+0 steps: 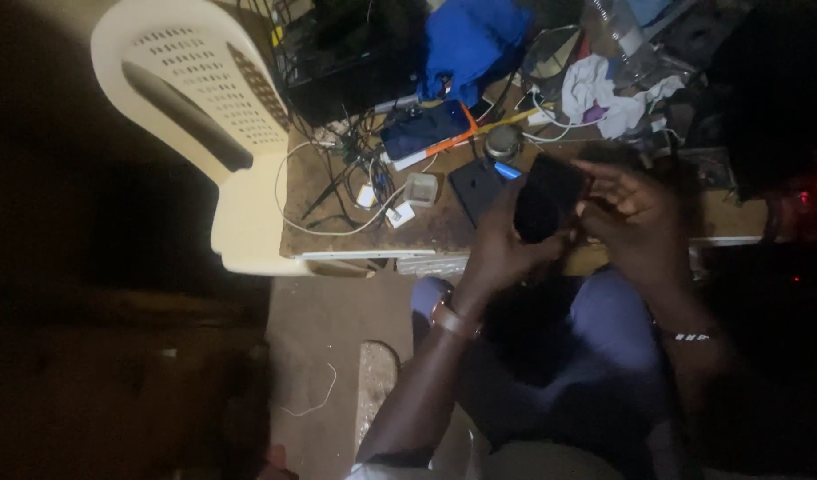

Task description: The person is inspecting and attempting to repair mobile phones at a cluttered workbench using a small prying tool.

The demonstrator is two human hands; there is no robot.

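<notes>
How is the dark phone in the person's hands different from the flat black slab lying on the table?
The dark phone is held up, tilted, between the left hand and right hand; the black slab lies flat on the wooden table, untouched. The phone looks rounded and glossy; the slab looks matte, with squarer corners. Both are dark, flat and rectangular, of similar size.

A black phone [546, 206] sits between the hands. At ten o'clock from it lie a dark blue, orange-edged case [423, 133] and white cables [333, 191] on the brown table [435, 227]; a cream chair [204, 116] with dotted perforations stands at nine, blue cloth [473, 40] at eleven.
</notes>
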